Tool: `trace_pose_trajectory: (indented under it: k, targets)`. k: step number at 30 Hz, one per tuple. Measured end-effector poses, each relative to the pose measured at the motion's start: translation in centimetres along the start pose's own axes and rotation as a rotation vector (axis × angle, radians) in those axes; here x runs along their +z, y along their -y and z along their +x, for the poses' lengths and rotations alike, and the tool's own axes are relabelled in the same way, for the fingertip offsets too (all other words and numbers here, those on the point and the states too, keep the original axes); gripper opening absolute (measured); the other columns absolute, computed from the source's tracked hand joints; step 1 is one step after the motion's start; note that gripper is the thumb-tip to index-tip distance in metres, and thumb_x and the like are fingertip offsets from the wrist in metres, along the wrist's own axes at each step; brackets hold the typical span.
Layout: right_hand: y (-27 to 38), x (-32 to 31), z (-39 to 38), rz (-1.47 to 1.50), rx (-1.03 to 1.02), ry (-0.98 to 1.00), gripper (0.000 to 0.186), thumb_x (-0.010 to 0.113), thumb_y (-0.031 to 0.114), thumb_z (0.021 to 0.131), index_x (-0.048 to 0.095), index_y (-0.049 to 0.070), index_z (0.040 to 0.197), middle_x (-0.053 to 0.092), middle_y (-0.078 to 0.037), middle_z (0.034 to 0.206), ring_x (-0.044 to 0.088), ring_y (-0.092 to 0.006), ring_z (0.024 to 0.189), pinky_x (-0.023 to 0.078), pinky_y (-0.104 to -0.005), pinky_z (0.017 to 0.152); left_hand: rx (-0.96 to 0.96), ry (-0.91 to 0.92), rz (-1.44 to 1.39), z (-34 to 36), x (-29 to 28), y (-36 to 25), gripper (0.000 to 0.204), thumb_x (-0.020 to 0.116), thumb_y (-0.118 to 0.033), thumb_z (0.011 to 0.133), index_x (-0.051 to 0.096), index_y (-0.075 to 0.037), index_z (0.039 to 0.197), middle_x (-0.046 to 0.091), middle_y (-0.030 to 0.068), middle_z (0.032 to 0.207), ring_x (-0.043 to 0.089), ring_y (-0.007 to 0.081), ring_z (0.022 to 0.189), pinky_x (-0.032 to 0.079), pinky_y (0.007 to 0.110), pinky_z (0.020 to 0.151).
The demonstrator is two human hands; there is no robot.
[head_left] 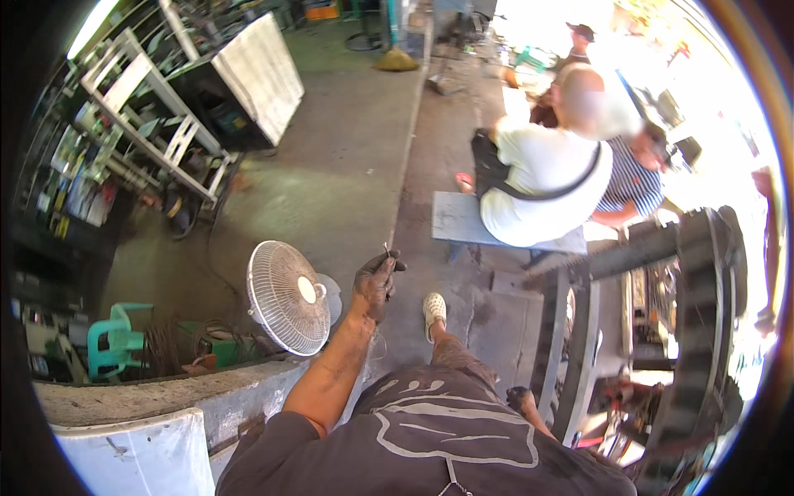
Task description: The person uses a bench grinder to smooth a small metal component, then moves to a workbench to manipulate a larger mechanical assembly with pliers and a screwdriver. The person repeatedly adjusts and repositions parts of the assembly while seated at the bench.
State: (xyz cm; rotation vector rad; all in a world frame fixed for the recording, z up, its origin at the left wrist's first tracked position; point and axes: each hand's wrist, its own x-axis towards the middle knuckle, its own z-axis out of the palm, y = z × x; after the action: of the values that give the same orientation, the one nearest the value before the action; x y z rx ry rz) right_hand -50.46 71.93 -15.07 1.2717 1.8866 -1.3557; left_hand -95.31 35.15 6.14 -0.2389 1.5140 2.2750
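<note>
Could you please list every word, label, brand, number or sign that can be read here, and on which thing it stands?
None can be read.
Dark shirt: pale line drawing, no readable letters.
Fan: no readable mark.
Small items at far left: too small and blurred.
Thin piece in the left hand: too small to tell.

Person's left hand, dark-smudged, pinching small thin pale object; round white wire-caged fan alongside; right hand lowered.
</note>
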Motion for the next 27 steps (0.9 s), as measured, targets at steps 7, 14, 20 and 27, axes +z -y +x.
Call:
trace_pose_trajectory:
  k: [7, 14, 20, 27]
  targets:
    - [30.7, 1.1, 17.8, -0.070, -0.387, -0.022, 0.027, 0.070, 0.029, 0.104, 0.074, 0.003, 0.110, 0.075, -0.010, 0.084, 0.071, -0.0196, 0.069, 0.057, -0.0365, 0.065, -0.049, -0.264, 0.031, 11.4, -2.5, -5.9, 0.036, 0.073, -0.036, 0.103, 0.072, -0.007, 0.124, 0.059, -0.0034, 0.082, 0.042, 0.0063, 0.058, 0.038, 0.026, 0.054]
    - [61.2, 8.9, 20.1, -0.246, -0.607, 0.268, 0.031, 0.067, 0.023, 0.106, 0.071, -0.001, 0.124, 0.076, -0.012, 0.096, 0.072, -0.0196, 0.078, 0.058, -0.0368, 0.072, 0.126, -0.384, -0.091, 16.4, -5.7, -10.2, 0.033, 0.073, -0.033, 0.102, 0.074, -0.002, 0.115, 0.062, -0.0009, 0.078, 0.045, 0.0065, 0.057, 0.039, 0.026, 0.053]
    - [80.5, 15.0, 19.7, -0.322, -0.782, 0.392, 0.028, 0.067, 0.023, 0.105, 0.072, -0.001, 0.118, 0.076, -0.012, 0.095, 0.072, -0.0202, 0.081, 0.058, -0.0368, 0.076, -0.029, -0.525, 0.075, 24.7, -10.8, -14.2, 0.034, 0.074, -0.032, 0.101, 0.075, -0.002, 0.117, 0.064, -0.0004, 0.081, 0.049, 0.0088, 0.059, 0.044, 0.029, 0.055]
    - [87.3, 11.2, 20.9, -0.622, -0.584, 0.303, 0.035, 0.064, 0.032, 0.103, 0.075, -0.001, 0.104, 0.076, -0.010, 0.089, 0.070, -0.0184, 0.079, 0.057, -0.0375, 0.073, 0.021, -0.527, 0.428, 36.9, -16.8, -31.1, 0.037, 0.074, -0.033, 0.100, 0.080, -0.001, 0.116, 0.082, 0.0092, 0.101, 0.072, 0.0162, 0.093, 0.056, 0.034, 0.090]
